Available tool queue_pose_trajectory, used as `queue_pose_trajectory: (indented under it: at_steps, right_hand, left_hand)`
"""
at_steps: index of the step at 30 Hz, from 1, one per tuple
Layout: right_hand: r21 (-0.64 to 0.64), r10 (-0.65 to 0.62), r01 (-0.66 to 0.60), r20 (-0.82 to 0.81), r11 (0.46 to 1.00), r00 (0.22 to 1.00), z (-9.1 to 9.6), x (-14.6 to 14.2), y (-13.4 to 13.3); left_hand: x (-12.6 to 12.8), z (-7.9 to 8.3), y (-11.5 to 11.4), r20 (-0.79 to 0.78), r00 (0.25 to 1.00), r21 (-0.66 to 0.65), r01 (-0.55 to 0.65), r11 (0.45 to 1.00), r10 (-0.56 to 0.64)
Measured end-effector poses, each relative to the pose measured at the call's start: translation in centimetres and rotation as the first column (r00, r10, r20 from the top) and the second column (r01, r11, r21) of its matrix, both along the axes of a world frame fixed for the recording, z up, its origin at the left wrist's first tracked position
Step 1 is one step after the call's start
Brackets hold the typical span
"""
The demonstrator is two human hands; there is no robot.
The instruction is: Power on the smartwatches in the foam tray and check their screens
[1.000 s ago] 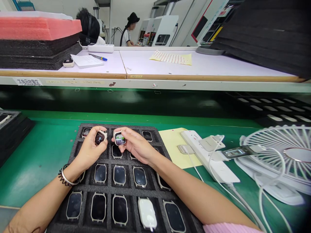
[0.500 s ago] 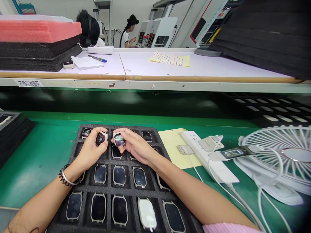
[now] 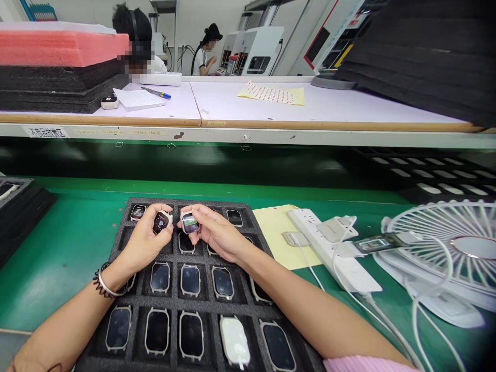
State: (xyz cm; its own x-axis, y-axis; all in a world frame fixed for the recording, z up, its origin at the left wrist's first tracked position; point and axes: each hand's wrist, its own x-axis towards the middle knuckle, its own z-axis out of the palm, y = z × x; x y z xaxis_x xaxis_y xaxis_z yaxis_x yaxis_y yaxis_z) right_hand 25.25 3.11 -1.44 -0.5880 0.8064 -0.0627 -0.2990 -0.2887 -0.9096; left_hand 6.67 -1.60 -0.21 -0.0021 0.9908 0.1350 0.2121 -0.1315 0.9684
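Observation:
My left hand grips a smartwatch case between thumb and fingers, its dark screen lit with a small pattern. Close beside it, my right hand pinches a second smartwatch case, whose screen shows a bright, partly green picture or reflection. Neither case has a strap. Both are held above the far part of a black foam tray. Several strapless smartwatches lie face up in its pockets, such as a dark-screened one. A white charging puck with a cable covers one pocket. My forearms hide some pockets.
On the right of the green bench are a white power strip, charging cables, yellow paper and a white fan. Another foam tray stands at left. A raised shelf crosses behind; two people sit beyond it.
My hands and both watches stay almost in place, and the left watch turns very slightly. Behind the shelf, the person at the left has moved their head left.

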Motion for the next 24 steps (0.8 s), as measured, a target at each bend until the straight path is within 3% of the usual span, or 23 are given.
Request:
queue_pose_trajectory:
  at_steps: [24]
  right_hand:
    - [-0.001,-0.005,0.005,0.012,1.0,1.0,0.05,0.12,-0.07]
  left_hand:
    - [0.01,0.06,-0.09,-0.023,1.0,-0.012,0.021,1.0,-0.021]
